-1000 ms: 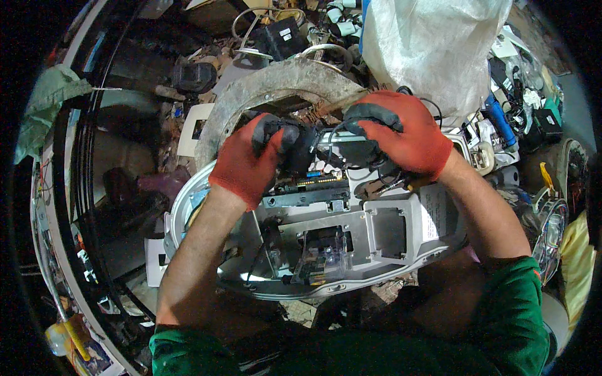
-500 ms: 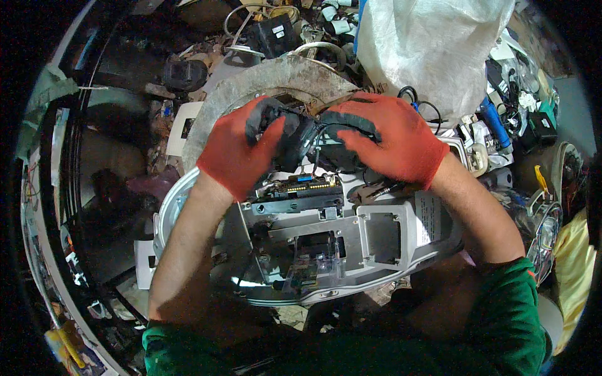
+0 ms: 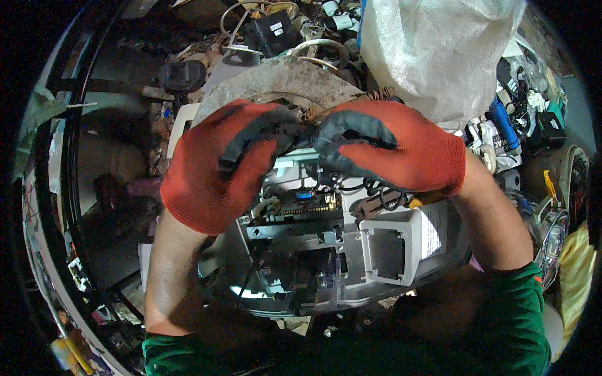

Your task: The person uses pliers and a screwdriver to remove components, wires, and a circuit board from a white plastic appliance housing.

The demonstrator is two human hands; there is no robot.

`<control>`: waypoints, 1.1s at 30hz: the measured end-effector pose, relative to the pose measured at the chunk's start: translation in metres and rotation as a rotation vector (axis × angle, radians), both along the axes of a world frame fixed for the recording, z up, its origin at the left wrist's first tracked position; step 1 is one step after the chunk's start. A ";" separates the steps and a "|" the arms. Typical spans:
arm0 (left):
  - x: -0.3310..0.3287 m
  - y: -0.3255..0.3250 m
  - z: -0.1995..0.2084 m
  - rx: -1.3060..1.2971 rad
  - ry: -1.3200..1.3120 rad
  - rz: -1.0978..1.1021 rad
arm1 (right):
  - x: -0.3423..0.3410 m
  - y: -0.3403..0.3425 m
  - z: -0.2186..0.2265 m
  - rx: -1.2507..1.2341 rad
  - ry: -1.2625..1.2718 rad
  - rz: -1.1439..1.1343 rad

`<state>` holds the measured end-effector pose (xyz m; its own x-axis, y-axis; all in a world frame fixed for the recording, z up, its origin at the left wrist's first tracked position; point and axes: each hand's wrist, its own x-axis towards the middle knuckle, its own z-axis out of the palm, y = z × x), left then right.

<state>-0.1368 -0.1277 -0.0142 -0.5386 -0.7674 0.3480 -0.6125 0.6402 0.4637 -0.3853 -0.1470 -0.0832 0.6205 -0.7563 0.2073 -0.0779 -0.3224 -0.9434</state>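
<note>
Head view: one pair of red work gloves with dark palms and fingers, worn by a person in green sleeves (image 3: 511, 313). Left hand (image 3: 216, 163): fingers curled, narrow grip on a dark piece (image 3: 295, 135), blurred, its kind not clear. Right hand (image 3: 401, 147): fingers bent inward, tips beside the same piece; cannot tell whether they grip it, dark against dark. Location of the dark piece: between the two hands, above the far edge of an opened light-grey casing (image 3: 392, 224). Below the right hand: loops of black cable (image 3: 376, 188) and a brownish piece (image 3: 371, 207), lying over the casing. Inside the casing, toward the left: a strip of gold-coloured contacts (image 3: 310, 208), with a small blue component (image 3: 304, 195) just beyond it. Far side, behind the hands: one curved grey slab (image 3: 269, 81); farther off, one black box (image 3: 273, 34). Far right: one white woven sack (image 3: 439, 56) and one blue cylinder (image 3: 503, 124). Near right: one yellow cloth-like item (image 3: 577, 276).
</note>
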 end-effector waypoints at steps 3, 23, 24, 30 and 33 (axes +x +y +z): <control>0.003 -0.008 -0.002 0.113 -0.035 -0.092 | 0.001 -0.006 0.006 0.065 0.166 0.070; 0.019 -0.011 -0.016 0.225 -0.016 0.338 | -0.010 -0.002 -0.005 -0.101 0.137 0.003; 0.033 -0.019 -0.013 0.272 -0.033 0.431 | -0.017 -0.002 -0.011 -0.086 0.134 -0.020; 0.079 -0.038 0.046 0.463 0.125 0.643 | -0.046 -0.012 -0.026 0.405 -0.125 -0.282; 0.052 -0.026 0.040 0.487 -0.158 0.429 | -0.028 -0.005 -0.017 0.334 -0.077 -0.317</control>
<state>-0.0843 -0.1536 0.0257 -0.1670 -0.9744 -0.1503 -0.8504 0.0652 0.5220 -0.4129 -0.1523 -0.1000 0.3403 -0.9393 -0.0434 -0.0487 0.0285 -0.9984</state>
